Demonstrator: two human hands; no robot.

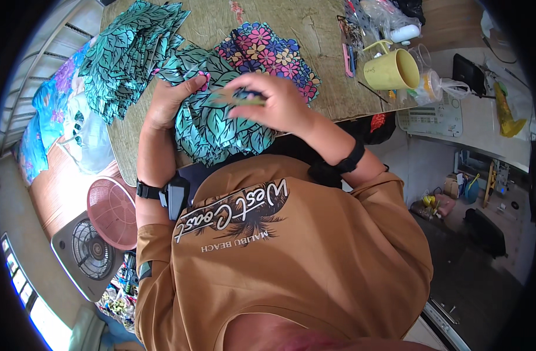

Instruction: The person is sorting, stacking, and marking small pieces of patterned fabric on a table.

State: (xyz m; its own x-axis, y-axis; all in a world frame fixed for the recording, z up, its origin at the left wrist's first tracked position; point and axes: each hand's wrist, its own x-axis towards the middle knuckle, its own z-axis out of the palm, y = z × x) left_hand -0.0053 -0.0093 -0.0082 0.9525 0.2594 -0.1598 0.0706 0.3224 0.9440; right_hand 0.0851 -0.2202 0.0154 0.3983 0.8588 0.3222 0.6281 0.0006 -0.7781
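My left hand grips the edge of a teal leaf-print fabric piece, its thumb pressed on top. The cloth lies at the table's near edge and hangs slightly over it. Above it hovers my right hand, fingers curled round a small yellowish, dark-tipped object that motion blurs too much to name. A thick pile of the same leaf-print pieces lies to the left. Beyond my right hand rests a flower-print fabric piece in pink, blue and cream, partly covered by the teal cloth.
On the table's right stand a yellow mug, a white bottle and a clear plastic jar. A pink-handled tool lies nearby. Farther right is a white machine. At lower left are a pink basket and a fan.
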